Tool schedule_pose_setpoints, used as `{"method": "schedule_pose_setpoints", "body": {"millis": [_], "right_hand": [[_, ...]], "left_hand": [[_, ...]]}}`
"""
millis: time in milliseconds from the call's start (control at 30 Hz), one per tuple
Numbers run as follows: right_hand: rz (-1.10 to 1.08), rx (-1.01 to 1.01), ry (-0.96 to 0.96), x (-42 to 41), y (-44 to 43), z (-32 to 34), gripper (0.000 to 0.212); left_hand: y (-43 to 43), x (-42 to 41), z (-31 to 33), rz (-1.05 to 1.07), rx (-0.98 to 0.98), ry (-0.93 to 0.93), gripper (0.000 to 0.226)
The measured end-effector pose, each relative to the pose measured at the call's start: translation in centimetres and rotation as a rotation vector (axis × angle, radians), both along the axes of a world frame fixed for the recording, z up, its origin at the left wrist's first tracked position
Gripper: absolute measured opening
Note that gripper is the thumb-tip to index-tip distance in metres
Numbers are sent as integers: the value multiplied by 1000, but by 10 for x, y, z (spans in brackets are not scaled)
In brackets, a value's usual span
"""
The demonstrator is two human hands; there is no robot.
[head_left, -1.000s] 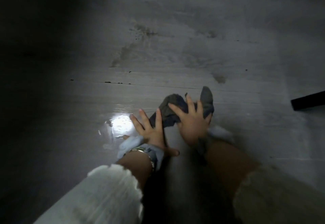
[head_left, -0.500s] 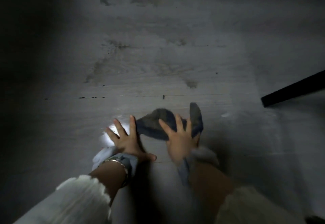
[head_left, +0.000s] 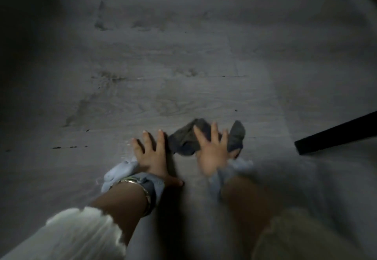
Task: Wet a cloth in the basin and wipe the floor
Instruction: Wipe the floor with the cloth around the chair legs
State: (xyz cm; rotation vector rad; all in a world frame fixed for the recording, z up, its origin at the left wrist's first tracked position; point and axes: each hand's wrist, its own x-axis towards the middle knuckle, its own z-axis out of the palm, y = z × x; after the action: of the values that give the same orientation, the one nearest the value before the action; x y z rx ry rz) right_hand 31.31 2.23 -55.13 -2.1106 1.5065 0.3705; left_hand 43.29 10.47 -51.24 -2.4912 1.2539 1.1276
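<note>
A crumpled dark grey cloth [head_left: 186, 142] lies on the grey floor [head_left: 183, 65]. My right hand [head_left: 212, 153] presses down on it with fingers spread, and the cloth's ends stick out to the left and right of the hand. My left hand [head_left: 152, 155] rests flat on the floor just left of the cloth, fingers apart, holding nothing. A pale glove cuff and a gold bracelet sit at that wrist. The right hand is blurred by motion. No basin is in view.
A black bar [head_left: 336, 135] slants in from the right edge, close to the cloth. Dark smudges [head_left: 110, 77] and small specks [head_left: 70, 147] mark the floor ahead and to the left. The left side of the view is in deep shadow.
Both hands and the cloth have slid forward over the floor seam. The bright wet glare by my left hand is gone, and the black bar reaches further into view.
</note>
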Motion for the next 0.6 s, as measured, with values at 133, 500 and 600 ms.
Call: {"method": "schedule_pose_setpoints", "body": {"millis": [133, 500, 600], "right_hand": [[52, 6, -6, 9, -76, -1, 62], [122, 18, 7, 32, -164, 7, 59], [65, 65, 29, 24, -133, 9, 56]], "left_hand": [[-33, -1, -12, 48, -18, 64, 138], [-55, -5, -19, 93, 165, 133, 147], [-57, 0, -13, 87, 188, 167, 145]]}}
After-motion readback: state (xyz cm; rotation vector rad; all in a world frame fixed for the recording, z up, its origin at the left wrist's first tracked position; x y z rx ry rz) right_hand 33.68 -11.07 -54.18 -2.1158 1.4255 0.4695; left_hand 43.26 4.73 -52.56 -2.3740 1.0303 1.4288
